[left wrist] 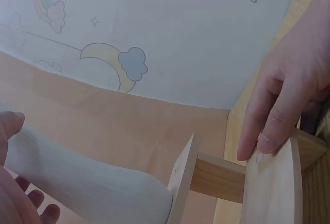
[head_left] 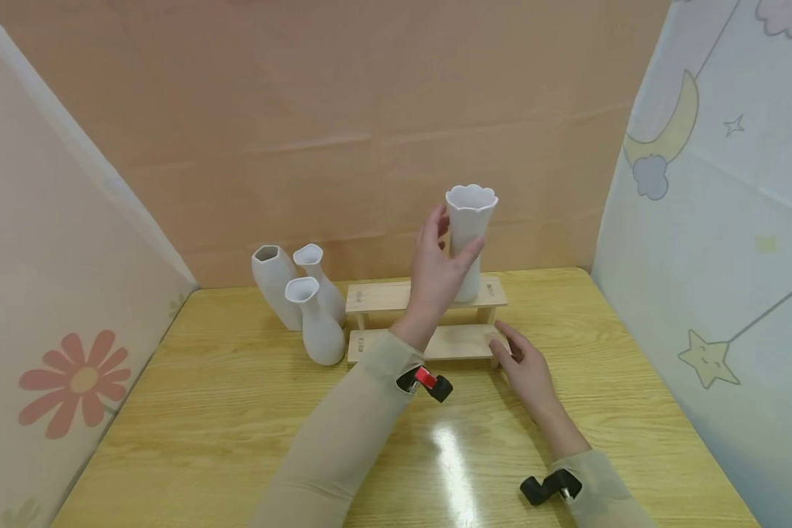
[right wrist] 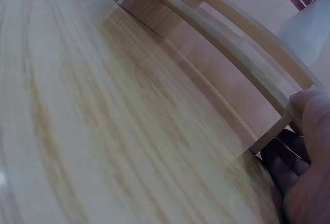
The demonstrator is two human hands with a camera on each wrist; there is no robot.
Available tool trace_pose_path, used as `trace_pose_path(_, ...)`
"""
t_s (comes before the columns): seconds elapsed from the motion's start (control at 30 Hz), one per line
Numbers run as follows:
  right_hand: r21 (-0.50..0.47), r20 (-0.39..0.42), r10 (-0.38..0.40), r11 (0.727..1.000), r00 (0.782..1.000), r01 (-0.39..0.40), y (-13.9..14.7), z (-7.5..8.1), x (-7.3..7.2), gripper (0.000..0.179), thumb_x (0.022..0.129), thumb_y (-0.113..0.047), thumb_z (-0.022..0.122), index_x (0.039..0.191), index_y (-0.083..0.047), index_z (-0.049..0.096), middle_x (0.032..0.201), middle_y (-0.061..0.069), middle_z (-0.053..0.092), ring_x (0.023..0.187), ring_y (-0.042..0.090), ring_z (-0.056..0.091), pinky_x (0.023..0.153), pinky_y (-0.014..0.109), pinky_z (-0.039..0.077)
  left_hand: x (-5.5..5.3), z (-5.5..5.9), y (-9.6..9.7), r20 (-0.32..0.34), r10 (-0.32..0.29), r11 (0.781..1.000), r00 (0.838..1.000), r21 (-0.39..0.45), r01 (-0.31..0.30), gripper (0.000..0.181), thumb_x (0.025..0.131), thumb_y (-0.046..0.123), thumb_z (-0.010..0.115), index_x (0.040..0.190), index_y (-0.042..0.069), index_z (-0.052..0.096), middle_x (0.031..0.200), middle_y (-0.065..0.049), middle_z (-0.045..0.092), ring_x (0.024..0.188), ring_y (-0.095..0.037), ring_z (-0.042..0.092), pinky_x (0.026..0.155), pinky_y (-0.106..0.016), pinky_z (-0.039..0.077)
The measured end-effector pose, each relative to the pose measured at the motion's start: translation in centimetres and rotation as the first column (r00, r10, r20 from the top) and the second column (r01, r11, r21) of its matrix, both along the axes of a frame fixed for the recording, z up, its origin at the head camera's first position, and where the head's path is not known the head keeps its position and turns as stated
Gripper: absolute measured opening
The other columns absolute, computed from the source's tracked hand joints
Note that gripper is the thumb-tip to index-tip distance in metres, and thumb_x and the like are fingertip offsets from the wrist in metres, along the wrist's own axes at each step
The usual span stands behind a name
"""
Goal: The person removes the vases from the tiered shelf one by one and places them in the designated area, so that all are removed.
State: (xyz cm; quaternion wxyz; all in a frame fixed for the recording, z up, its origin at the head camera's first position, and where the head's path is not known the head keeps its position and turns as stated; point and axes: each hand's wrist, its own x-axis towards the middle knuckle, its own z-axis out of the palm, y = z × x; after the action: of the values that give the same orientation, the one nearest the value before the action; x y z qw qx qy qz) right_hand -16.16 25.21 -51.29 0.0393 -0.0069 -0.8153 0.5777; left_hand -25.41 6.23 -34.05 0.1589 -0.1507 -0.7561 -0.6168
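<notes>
A tall white vase (head_left: 465, 235) with a scalloped rim stands on the upper step of a two-tier wooden display stand (head_left: 376, 295), at its right end. My left hand (head_left: 435, 275) is around the vase's middle, thumb across the front and fingers at its left side. In the left wrist view, the base of the vase (left wrist: 118, 183) meets the upper board. My right hand (head_left: 523, 367) grips the right end of the lower step, with the thumb on top of the board and fingers curled at the end, as the right wrist view shows.
Left of the stand, three more white vases are grouped: a faceted one (head_left: 277, 286) and two narrow-necked ones, the rear (head_left: 328, 293) and the front (head_left: 322, 334). Everything stands on a wood-grain table (head_left: 237, 440), with an orange backdrop (head_left: 303, 110) behind and patterned cloths on both sides.
</notes>
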Motion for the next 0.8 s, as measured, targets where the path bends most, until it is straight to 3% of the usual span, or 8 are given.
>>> trace_pose_path(0.13, 0.006, 0.002, -0.001, 1.0, 1.0, 0.001, -0.09, 0.06, 0.03, 0.067, 0.114, -0.049, 0.06, 0.169, -0.015, 0.045, 0.177, 0.014, 0.034, 0.164, 0.04, 0.027, 0.127, 0.062, 0.032, -0.16, 0.05, 0.25, 0.017, 0.018, 1.0, 1.0, -0.018, -0.018, 0.078, 0.099, 0.028, 0.088, 0.165, 0.019, 0.048, 0.15, -0.002, 0.061, 0.136, -0.02, 0.059, 0.115, -0.044, 0.05)
trace_pose_path(0.33, 0.023, 0.004, -0.006, 1.0, 1.0, 0.006, -0.15, -0.01, -0.06, 0.068, 0.114, -0.051, 0.059, 0.169, -0.015, 0.046, 0.177, 0.014, 0.035, 0.164, 0.04, 0.028, 0.128, 0.061, 0.032, -0.33, 0.07, 0.48, 0.019, 0.036, 0.999, 0.999, -0.021, -0.035, 0.074, 0.099, 0.027, 0.087, 0.162, 0.02, 0.05, 0.144, 0.0, 0.063, 0.129, -0.016, 0.061, 0.112, -0.038, 0.051)
trace_pose_path(0.8, 0.002, 0.01, 0.0, 1.0, 1.0, 0.0, -0.17, 0.27, 0.07, 0.066, 0.114, -0.048, 0.059, 0.17, -0.016, 0.045, 0.177, 0.014, 0.033, 0.164, 0.04, 0.026, 0.128, 0.062, 0.032, -0.48, -0.23, 0.74, 0.02, 0.044, 0.999, 0.999, 0.017, -0.044, 0.068, 0.099, 0.023, 0.087, 0.158, 0.018, 0.054, 0.139, -0.001, 0.064, 0.121, -0.018, 0.064, 0.107, -0.046, 0.057)
